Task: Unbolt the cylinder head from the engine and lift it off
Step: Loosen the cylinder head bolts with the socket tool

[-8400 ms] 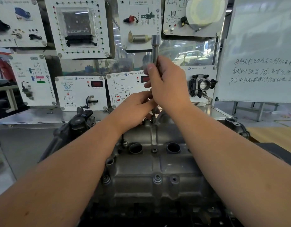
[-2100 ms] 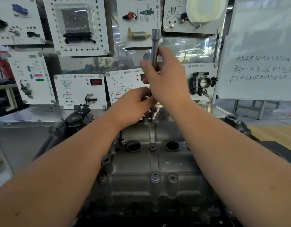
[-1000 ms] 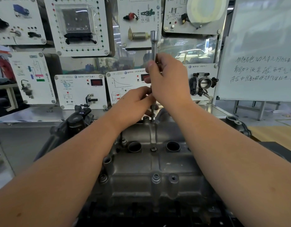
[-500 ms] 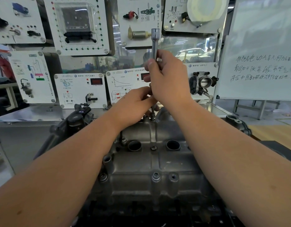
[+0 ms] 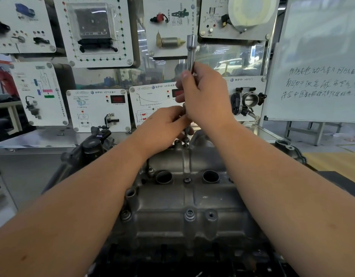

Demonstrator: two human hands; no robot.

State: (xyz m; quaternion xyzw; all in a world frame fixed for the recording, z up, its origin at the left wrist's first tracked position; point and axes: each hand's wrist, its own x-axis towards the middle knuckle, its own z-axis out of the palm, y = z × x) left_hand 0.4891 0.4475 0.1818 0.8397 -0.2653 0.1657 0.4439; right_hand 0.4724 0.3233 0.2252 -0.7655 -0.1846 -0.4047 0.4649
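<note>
Cylinder head with two open round bores, both hands clasping one upright socket extension

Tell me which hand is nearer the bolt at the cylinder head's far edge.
Left. The left hand sits low, just above the bolt; the right hand grips the socket wrench shaft higher up.

White training panels on the back wall, whiteboard at right, steel bench, wooden floor
</note>
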